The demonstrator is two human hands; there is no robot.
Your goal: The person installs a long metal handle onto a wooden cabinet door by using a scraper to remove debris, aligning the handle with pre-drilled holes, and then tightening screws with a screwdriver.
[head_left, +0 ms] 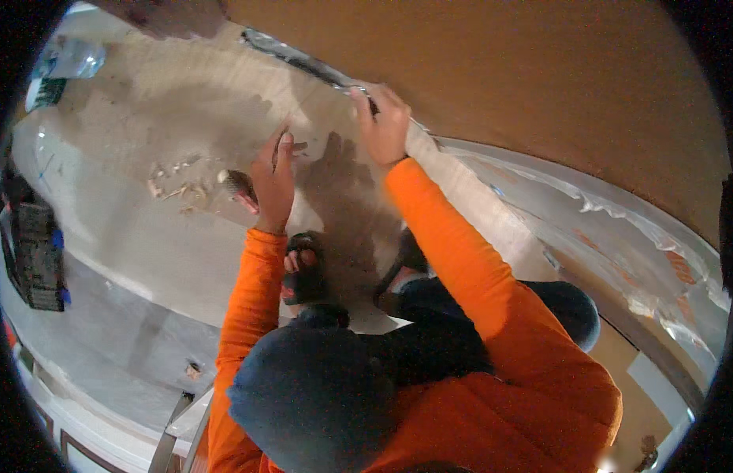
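My right hand point(385, 122) is closed around the dark handle of a slim tool with shiny metal at its front, held against the lower edge of a large brown panel point(540, 79). Its exact kind does not show. A long dark grey strip point(295, 59) runs along that edge, beyond the hand. Lower and to the left, my left hand point(274, 177) hovers with its fingers stretched out, and no held object shows. Just beside it on the floor lies a short, speckled, rounded object point(239, 189) with a pale end and a reddish part.
Pale wood chips point(181, 185) are scattered on the floor left of my hands. At the far left are a clear plastic bottle point(81, 59), a green and white container point(45, 93) and a black case point(39, 252). Wrinkled plastic sheeting point(611, 213) borders the panel. My sandalled foot point(303, 268) is below.
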